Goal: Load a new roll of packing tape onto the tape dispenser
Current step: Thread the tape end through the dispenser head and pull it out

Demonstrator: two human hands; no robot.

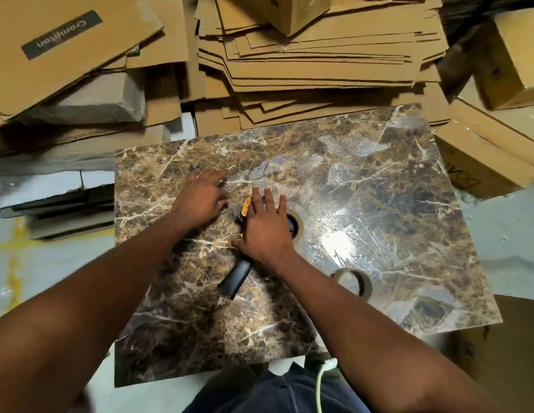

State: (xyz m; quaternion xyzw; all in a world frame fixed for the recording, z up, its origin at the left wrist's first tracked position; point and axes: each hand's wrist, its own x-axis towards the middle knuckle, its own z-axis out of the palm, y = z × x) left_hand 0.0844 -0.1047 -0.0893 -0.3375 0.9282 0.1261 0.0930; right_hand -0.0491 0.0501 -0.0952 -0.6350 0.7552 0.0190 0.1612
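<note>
The right hand [267, 231] lies palm-down with its fingers spread flat over the tape dispenser with a black handle and an orange-yellow metal frame [239, 271], pressing it against the slab rather than closing round it; nothing is clamped in that hand, and it hides most of the frame; only the black handle, pointing back towards the person, and a strip of the orange frame beside the index finger show. Under the outer edge of the same hand sits a brown-cored roll of packing tape [295, 226], its dark hole and part of its tan rim visible just past the little finger; it seems to be seated on or against the dispenser's hub, though the hand covers the joint and I cannot tell whether it is fully on. The left hand [201, 196] rests open on the dark brown marble-patterned slab [379, 204], just beside the dispenser's head, fingers loosely extended and gripping nothing; it may be smoothing a strip of clear tape, but that is too faint to confirm. Well apart, nearer the person on the right, a bare brown cardboard tape core [353, 284] lies by itself, which reads as the spent roll already taken off; so removal looks done, seating looks under way, and threading the tape end through to the blade appears to be left.
</note>
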